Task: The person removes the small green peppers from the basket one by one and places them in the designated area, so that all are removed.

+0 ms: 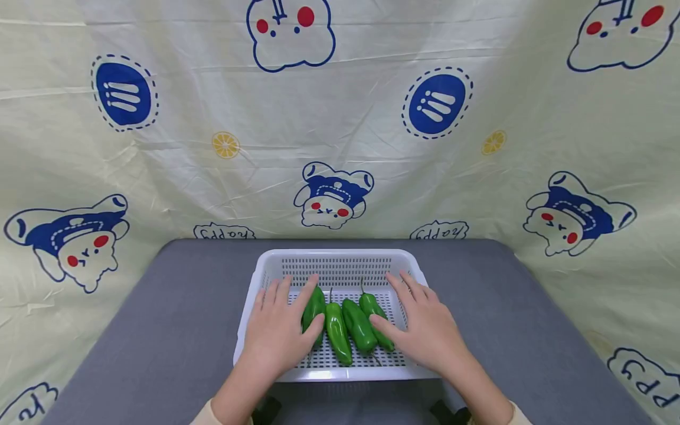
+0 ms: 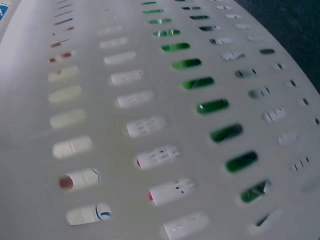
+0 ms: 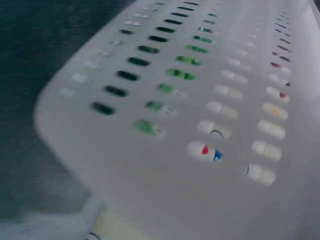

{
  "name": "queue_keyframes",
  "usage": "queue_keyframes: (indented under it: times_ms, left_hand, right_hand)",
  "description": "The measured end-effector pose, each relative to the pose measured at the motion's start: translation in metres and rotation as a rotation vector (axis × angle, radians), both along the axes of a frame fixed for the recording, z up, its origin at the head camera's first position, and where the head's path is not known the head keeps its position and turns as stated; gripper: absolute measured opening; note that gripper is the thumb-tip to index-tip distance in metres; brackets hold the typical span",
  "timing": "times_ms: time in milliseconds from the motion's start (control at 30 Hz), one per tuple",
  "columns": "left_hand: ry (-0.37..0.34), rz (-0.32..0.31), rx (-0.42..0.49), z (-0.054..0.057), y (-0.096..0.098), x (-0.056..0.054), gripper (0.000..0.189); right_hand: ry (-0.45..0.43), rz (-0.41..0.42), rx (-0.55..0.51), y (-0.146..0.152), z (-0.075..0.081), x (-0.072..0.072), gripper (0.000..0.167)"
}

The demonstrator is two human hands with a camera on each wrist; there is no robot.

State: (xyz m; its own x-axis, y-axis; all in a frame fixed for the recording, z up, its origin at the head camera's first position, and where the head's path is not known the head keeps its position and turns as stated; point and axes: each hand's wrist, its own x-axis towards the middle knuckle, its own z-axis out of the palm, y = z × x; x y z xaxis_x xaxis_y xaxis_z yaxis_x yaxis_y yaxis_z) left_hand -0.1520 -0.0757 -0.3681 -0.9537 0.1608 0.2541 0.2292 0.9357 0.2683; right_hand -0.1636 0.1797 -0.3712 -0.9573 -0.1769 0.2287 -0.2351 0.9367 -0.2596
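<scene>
"While the left hand point(image 1: 278, 332) and the right hand point(image 1: 427, 330) reach over the white basket point(image 1: 340, 375), where are the green peppers point(image 1: 337, 336)?"

"Four lie side by side on its slotted floor, between the hands. They point roughly away from the person; the three on the right slant, near ends further right."

"Which hand is nearer to which?"

"The left thumb overlaps the leftmost pepper point(image 1: 317, 302), its tip just beside the second. The right thumb crosses the rightmost pepper point(image 1: 370, 303), its tip just beside the third pepper point(image 1: 357, 321). I judge that this sideways relation matters most: a pinch would suit each pepper's width, not its length."

"Are the fingers gripping?"

"No. Both hands are spread, fingers nearly straight, holding nothing. Whether skin touches pepper or basket, I cannot tell."

"What do the wrist views add?"

"Neither shows a hand. Both show the basket's pierced plastic close up, slightly blurred, with green glimpsed through some slots. Only the head view gives the whole row, the thumbs and the grey table point(image 1: 191, 330) around the basket."
</scene>
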Motion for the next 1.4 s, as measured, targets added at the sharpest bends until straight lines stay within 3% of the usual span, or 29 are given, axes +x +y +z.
queue_keyframes:
  times_ms: [300, 567, 733, 900, 1100, 1400]
  left_hand:
    - [-0.025, 0.014, 0.042, -0.005, -0.014, 0.001, 0.065]
    - [-0.045, 0.037, 0.042, -0.004, -0.024, -0.002, 0.066]
    - [-0.086, 0.026, 0.059, 0.002, -0.029, -0.003, 0.066]
    - [-0.075, -0.005, 0.090, 0.016, -0.030, -0.003, 0.068]
    - [-0.036, -0.062, 0.108, 0.044, -0.024, -0.003, 0.069]
    - [-0.065, -0.161, 0.026, 0.085, 0.001, -0.018, 0.068]
  right_hand:
    - [-0.040, -0.030, -0.056, 0.028, -0.017, 0.007, 0.089]
    - [-0.326, -0.056, -0.320, 0.049, -0.023, 0.013, 0.100]
    - [-0.372, 0.005, -0.389, 0.053, -0.021, 0.015, 0.106]
    - [-0.360, 0.078, -0.419, 0.055, -0.023, 0.016, 0.118]
    - [-0.353, 0.162, -0.467, 0.059, -0.026, 0.015, 0.126]
    - [-0.417, 0.243, -0.423, 0.066, -0.018, 0.010, 0.133]
